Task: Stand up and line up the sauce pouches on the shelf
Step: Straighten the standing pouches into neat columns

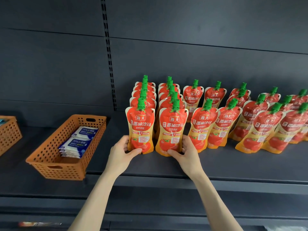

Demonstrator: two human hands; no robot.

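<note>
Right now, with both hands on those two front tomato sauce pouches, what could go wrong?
1. The left hand pinches the leftmost front pouch and the right hand pinches the neighbour pouch, both by the base. A push backward could topple the packed rows behind them.
2. The leaning pouch stands right beside the right hand's fingers. A bump could knock it over.

Dim, even light; wide-angle edge distortion
</note>
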